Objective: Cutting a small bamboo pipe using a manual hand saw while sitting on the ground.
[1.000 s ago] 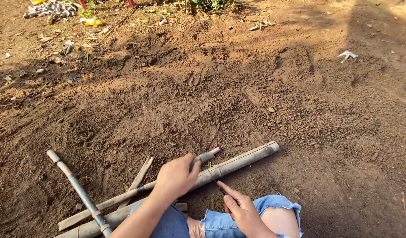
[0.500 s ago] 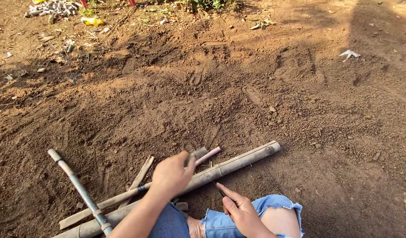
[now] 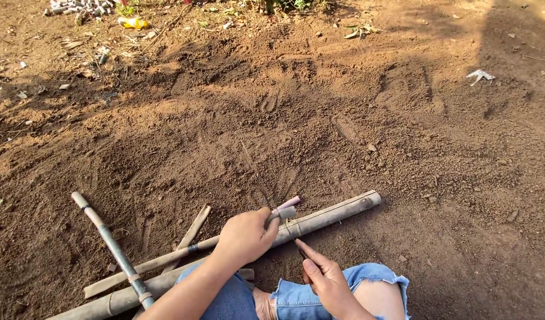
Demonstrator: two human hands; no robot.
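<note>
My left hand (image 3: 244, 236) is closed around a thin bamboo stick (image 3: 166, 261) near its pinkish far end, which pokes out past my fingers. Just behind it lies a thick bamboo pole (image 3: 337, 212) flat on the brown soil, running up to the right. My right hand (image 3: 327, 281) rests low over my knee in torn blue jeans (image 3: 367, 277), index finger stretched toward the pole; a small dark object may be under the fingers, but I cannot tell.
A dark-banded bamboo rod (image 3: 109, 243) crosses the other sticks at the lower left, beside a short flat splint (image 3: 193, 228). Loose soil with footprints spreads ahead. Litter and a yellow wrapper (image 3: 133, 22) lie at the far top left, a white scrap (image 3: 479, 75) at right.
My left hand has shifted slightly along the thin stick and tilted its end; the right hand has stayed by my knee.
</note>
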